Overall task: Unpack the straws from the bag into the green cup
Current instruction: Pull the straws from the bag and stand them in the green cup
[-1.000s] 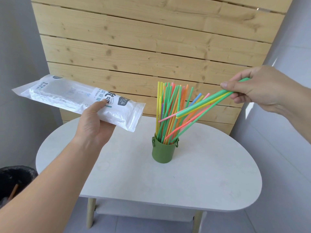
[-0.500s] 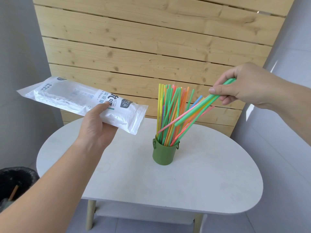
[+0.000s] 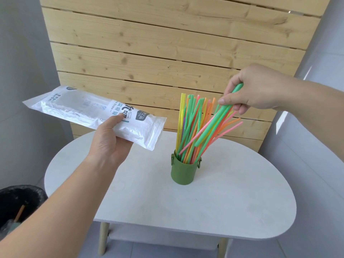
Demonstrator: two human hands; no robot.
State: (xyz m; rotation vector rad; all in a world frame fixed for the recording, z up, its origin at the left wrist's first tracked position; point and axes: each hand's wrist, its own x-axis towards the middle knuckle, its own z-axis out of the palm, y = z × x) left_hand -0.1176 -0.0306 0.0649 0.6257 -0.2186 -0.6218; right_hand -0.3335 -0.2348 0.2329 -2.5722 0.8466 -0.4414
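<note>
A small green cup (image 3: 183, 173) stands near the middle of the white table (image 3: 214, 207), holding several colored straws (image 3: 188, 123) upright. My right hand (image 3: 255, 90) pinches the upper end of a slanted bunch of green, yellow and pink straws (image 3: 214, 125) whose lower ends point down toward the cup's mouth. My left hand (image 3: 109, 140) holds a clear plastic straw bag (image 3: 89, 112) with printed lettering, level in the air left of the cup. The bag looks flat, and I see no straws inside it.
A pale wood slat panel (image 3: 167, 53) stands right behind the table. A black waste bin (image 3: 18, 203) sits on the floor at the lower left. The table has a lower shelf (image 3: 162, 237) and light wooden legs.
My right hand has swung left and down toward the cup, tilting its bunch of straws steeper so the lower ends come closer to the cup. The left hand with the bag has barely moved.
</note>
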